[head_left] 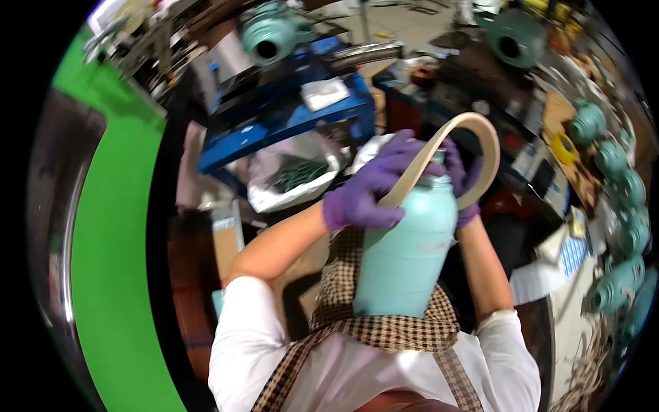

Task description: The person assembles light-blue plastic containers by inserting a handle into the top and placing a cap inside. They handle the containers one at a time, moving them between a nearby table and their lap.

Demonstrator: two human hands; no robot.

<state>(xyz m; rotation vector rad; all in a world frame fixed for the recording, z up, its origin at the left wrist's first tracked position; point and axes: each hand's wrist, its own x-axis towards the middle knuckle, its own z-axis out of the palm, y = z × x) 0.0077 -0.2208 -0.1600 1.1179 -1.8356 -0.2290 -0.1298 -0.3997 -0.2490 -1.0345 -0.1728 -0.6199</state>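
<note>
A teal jug [408, 254] with a narrow neck stands tilted against my checked apron. A beige curved strip [484, 134] arches over its top in a loop. My left hand [374, 182], in a purple glove, is closed around the jug's neck, with the thumb on the shoulder beside one end of the strip. My right hand [467, 182], also gloved in purple, grips the far right side of the neck; the jug and the strip partly hide its fingers. What lies under the fingers at the jug's mouth is hidden.
A white bag [264, 196] holds dark green cord-like pieces. Behind it stands a blue bench [274, 134] with a white cloth [325, 93] and a teal vessel [268, 34]. Several teal jugs [621, 285] line the right side. A green strip [110, 275] runs along the left.
</note>
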